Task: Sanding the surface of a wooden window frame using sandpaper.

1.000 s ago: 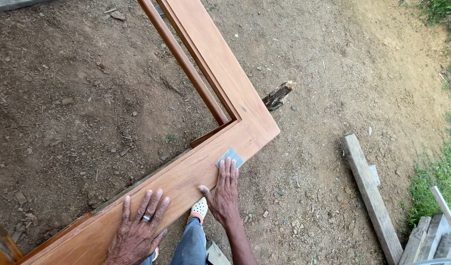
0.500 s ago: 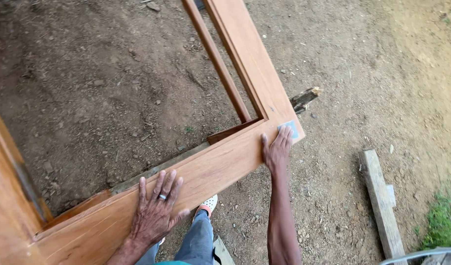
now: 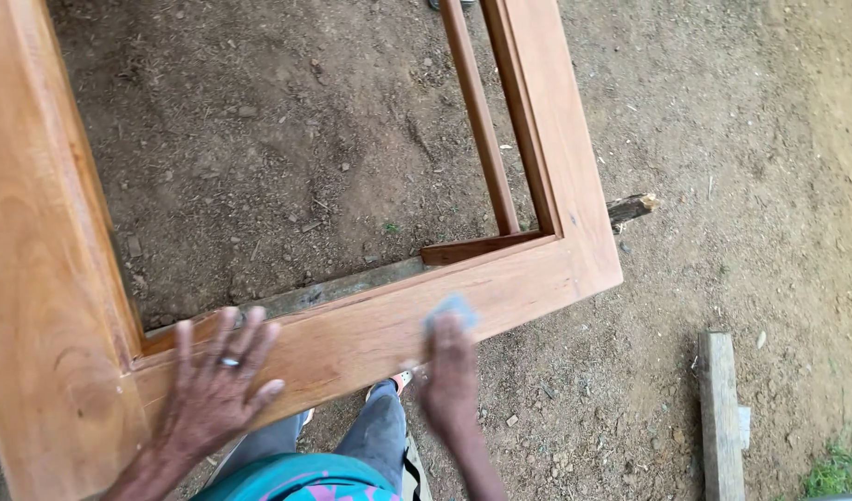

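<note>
A big reddish-brown wooden frame (image 3: pixel 556 139) lies flat above bare dirt. My right hand (image 3: pixel 447 371) presses a small grey piece of sandpaper (image 3: pixel 450 309) onto the frame's near rail (image 3: pixel 370 325), about midway along it; the hand is blurred. My left hand (image 3: pixel 217 380), with a ring on one finger, lies flat with fingers spread on the same rail near the left corner joint. My legs in grey trousers and a shoe (image 3: pixel 400 380) show below the rail.
A thinner inner wooden strip (image 3: pixel 477 121) runs inside the frame's right rail. A rough wood block (image 3: pixel 630 209) sticks out under the right corner. A weathered plank (image 3: pixel 721 413) lies on the dirt at lower right, with grass (image 3: pixel 834 468) beyond it.
My right hand slid the sandpaper out to the right corner of the rail, then back left toward the middle. My left hand stayed pressed on the rail while the view shifted.
</note>
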